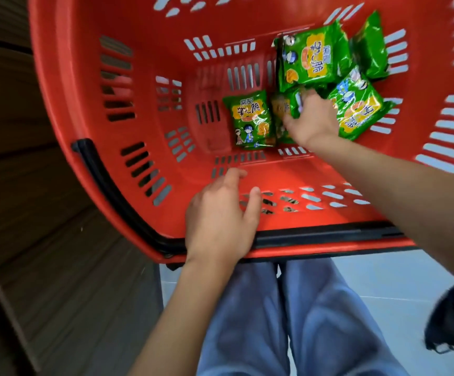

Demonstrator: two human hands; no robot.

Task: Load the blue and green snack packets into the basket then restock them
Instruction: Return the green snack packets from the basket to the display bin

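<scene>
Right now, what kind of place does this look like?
Probably a shop or its stockroom: a red plastic shopping basket holds several identical green snack packets, and the floor is pale tile.

I am in a shop: a red plastic shopping basket [301, 175] holds identical green snack packets [250, 120] over a pale tiled floor [383, 278].

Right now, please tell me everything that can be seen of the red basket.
The basket is red plastic, deep, with rows of slots cut in its walls and floor. A black handle lies folded down along its rim. Several green snack packets lie on its floor, mostly toward the right. The left hand rests open on the near wall, over the rim; the right hand reaches in onto the packets. Its edges are blurred.
</scene>
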